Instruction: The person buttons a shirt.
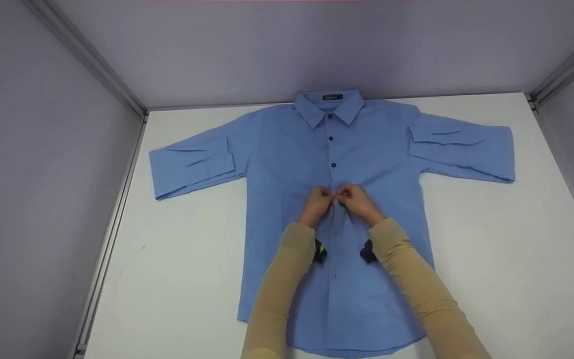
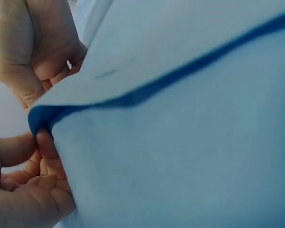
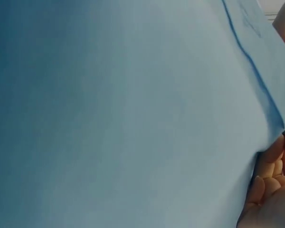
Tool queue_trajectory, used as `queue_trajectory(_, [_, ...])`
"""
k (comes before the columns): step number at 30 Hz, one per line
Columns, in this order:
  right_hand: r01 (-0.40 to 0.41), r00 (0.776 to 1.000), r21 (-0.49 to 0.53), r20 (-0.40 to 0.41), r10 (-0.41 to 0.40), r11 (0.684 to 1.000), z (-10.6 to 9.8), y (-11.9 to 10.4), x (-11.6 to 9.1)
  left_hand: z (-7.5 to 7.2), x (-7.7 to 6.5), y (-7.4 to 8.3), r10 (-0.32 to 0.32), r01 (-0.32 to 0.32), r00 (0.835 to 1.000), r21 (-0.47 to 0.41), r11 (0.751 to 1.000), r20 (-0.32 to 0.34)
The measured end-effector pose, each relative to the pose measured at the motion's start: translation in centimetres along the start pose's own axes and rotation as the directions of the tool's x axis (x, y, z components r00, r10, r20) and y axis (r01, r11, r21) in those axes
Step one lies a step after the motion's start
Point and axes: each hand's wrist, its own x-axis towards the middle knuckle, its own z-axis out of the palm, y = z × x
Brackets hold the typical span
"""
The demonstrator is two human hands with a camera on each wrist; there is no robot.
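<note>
A blue long-sleeved shirt [image 1: 287, 149] lies front side up with its collar at the far side. Both hands meet at the middle of its front edge, below three dark buttons. My left hand [image 1: 320, 200] pinches the edge from the left, its fingertips close against those of my right hand [image 1: 357, 199], which pinches the cloth from the right. In the left wrist view the placket [image 2: 147, 78] is lifted, showing a buttonhole slit [image 2: 107, 74]. Any button between the fingertips is hidden. In the right wrist view, curled fingers [image 3: 270, 185] hold the cloth at the right edge.
Both sleeves are folded back on themselves, the left sleeve [image 1: 192, 164] and the right sleeve [image 1: 466, 149]. Under the shirt is a white table [image 1: 182, 279], with grey panels [image 1: 43, 174] at its sides and back. Dark wrist devices [image 1: 368, 251] hang inside the forearms.
</note>
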Motion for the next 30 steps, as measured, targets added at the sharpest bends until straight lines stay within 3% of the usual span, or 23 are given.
queue_trajectory(5, [0.014, 1.0, -0.012, -0.009, -0.015, 1.0, 0.0, 0.1, 0.0, -0.2, 0.1, 0.0, -0.017, 0.017, 1.0, 0.009, 1.0, 0.008])
queue_trajectory(12, [0.106, 0.994, -0.016, -0.007, -0.106, 0.994, 0.1, 0.3, -0.2, 0.0, -1.1, 0.8, 0.096, -0.086, 0.992, 0.116, 0.99, -0.085])
queue_trajectory(16, [0.105, 0.994, -0.037, -0.024, -0.106, 0.994, 0.2, 0.2, -0.5, 0.7, -0.7, 0.4, 0.105, -0.093, 0.99, 0.123, 0.988, -0.097])
queue_trajectory(19, [0.09, 0.996, -0.044, -0.025, -0.091, 0.995, 0.3, 0.1, -0.5, 2.9, 3.4, -4.2, 0.219, -0.193, 0.964, 0.171, 0.966, -0.151])
queue_trajectory(20, [0.088, 0.996, -0.048, -0.021, -0.089, 0.995, 0.3, 0.1, -0.5, 3.6, 4.8, -5.9, 0.268, -0.238, 0.948, 0.179, 0.955, -0.172])
queue_trajectory(21, [0.08, 0.997, -0.045, -0.017, -0.081, 0.996, 0.3, 0.1, -0.4, 4.1, 5.9, -7.2, 0.304, -0.267, 0.933, 0.199, 0.943, -0.19])
queue_trajectory(22, [0.069, 0.998, -0.039, -0.012, -0.07, 0.997, 0.3, 0.1, -0.4, 4.4, 6.5, -7.9, 0.309, -0.272, 0.931, 0.199, 0.941, -0.192])
queue_trajectory(23, [0.058, 0.998, -0.032, -0.006, -0.059, 0.998, 0.2, 0.0, -0.3, 4.5, 7.4, -8.8, 0.291, -0.259, 0.94, 0.18, 0.949, -0.181])
queue_trajectory(24, [0.044, 0.999, -0.021, 0.0, -0.044, 0.999, 0.2, 0.0, -0.2, 4.4, 7.3, -8.7, 0.288, -0.261, 0.942, 0.161, 0.952, -0.175])
queue_trajectory(27, [-0.006, 1.0, 0.025, 0.017, 0.005, 1.0, 0.0, 0.0, 0.0, 2.8, 4.7, -5.2, 0.124, -0.114, 0.985, 0.088, 0.99, -0.12])
queue_trajectory(30, [-0.032, 0.999, 0.067, 0.03, 0.03, 0.997, -0.2, 0.0, 0.2, 2.2, 3.5, -3.8, 0.046, -0.044, 0.994, 0.025, 0.999, -0.095])
